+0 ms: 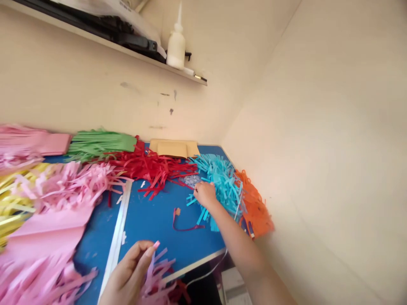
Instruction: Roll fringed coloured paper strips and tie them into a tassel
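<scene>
My left hand [132, 271] is at the bottom of the view, thumb and fingers pinched on a pink fringed paper tassel [160, 269]. The tassel's twisted top sticks out past the fingertips and its strips hang by the table's front edge. Farther out, my right hand [205, 193] has its fingers curled together at a small pile of greyish bits [190, 181], too small to make out. What those fingers hold, if anything, is hidden. Blue fringed paper [221, 173] lies against and behind this hand. A thin dark red strip [187, 229] curves on the table between both hands.
Red [149, 165], green [101, 142], pink [70, 182], yellow [12, 190] and orange fringed paper [254, 205] lies around the blue table [152, 224]. Folded tan paper [171, 149] rests by the wall. A glue bottle [176, 47] stands on the shelf [127, 50]. A white cord [211, 271] hangs near my right arm.
</scene>
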The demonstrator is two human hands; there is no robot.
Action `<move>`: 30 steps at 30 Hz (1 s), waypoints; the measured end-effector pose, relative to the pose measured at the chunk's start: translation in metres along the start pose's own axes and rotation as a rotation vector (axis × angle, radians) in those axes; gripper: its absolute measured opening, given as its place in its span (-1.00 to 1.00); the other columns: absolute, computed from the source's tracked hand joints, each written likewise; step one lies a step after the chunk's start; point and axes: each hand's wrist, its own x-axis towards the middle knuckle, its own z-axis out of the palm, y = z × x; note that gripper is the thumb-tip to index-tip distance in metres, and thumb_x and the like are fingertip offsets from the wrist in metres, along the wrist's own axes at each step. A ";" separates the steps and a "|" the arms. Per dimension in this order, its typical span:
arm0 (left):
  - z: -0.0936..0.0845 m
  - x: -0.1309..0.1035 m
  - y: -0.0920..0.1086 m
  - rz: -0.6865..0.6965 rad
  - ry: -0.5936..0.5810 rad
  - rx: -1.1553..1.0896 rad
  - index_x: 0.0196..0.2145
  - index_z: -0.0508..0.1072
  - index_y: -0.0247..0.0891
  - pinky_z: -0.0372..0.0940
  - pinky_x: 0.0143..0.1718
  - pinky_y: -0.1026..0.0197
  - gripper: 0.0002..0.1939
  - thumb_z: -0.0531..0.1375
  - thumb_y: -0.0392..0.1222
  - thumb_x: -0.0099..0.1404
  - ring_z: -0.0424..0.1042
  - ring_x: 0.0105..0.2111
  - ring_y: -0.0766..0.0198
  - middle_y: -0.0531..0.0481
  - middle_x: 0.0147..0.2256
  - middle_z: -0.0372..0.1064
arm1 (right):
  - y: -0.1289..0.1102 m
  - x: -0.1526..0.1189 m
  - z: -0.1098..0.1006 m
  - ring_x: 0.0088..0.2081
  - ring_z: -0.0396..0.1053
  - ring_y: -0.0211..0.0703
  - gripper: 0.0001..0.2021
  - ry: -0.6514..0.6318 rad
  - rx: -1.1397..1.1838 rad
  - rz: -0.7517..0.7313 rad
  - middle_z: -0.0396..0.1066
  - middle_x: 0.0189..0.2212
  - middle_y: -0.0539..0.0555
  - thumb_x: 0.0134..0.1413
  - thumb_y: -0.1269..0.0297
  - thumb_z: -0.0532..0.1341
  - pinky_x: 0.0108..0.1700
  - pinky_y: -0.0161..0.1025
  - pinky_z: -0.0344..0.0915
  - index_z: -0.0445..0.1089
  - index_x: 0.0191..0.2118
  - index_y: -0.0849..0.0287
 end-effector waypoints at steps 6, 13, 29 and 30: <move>-0.012 0.002 0.000 0.376 0.024 0.287 -0.39 0.53 -0.19 0.36 -0.43 0.34 -0.64 0.18 0.15 0.27 0.43 -0.50 0.30 0.06 -0.51 0.43 | -0.044 -0.096 -0.025 -0.16 0.44 -0.18 -0.91 -0.022 0.530 -0.326 0.55 -0.28 -0.05 0.07 0.37 0.26 0.09 -0.20 0.15 0.51 -0.30 0.07; -0.011 -0.002 0.004 0.669 0.029 0.458 -0.35 0.59 -0.14 0.42 -0.43 0.38 -0.77 0.21 0.01 0.30 0.53 -0.46 0.31 0.03 -0.44 0.55 | -0.068 -0.167 0.010 -0.28 0.48 -0.16 -0.93 -0.118 1.370 -0.116 0.55 -0.37 0.03 -0.05 0.29 0.37 -0.14 -0.27 0.34 0.53 -0.39 0.15; -0.013 -0.005 0.004 0.861 0.009 0.640 -0.25 0.52 -0.13 0.39 -0.44 0.48 -0.80 0.16 -0.01 0.35 0.55 -0.49 0.39 0.12 -0.45 0.56 | -0.061 -0.179 0.007 -0.27 0.46 -0.19 -0.98 0.071 0.963 -0.290 0.55 -0.33 -0.03 0.15 0.34 0.28 0.12 -0.10 0.09 0.43 -0.29 0.08; -0.014 -0.005 0.002 0.803 -0.013 0.614 -0.23 0.50 -0.13 0.38 -0.48 0.48 -0.79 0.19 0.02 0.32 0.54 -0.51 0.39 0.14 -0.47 0.56 | -0.061 -0.180 0.005 -0.28 0.46 -0.19 -0.98 0.058 0.954 -0.299 0.55 -0.34 -0.03 0.15 0.34 0.28 0.11 -0.10 0.09 0.43 -0.29 0.08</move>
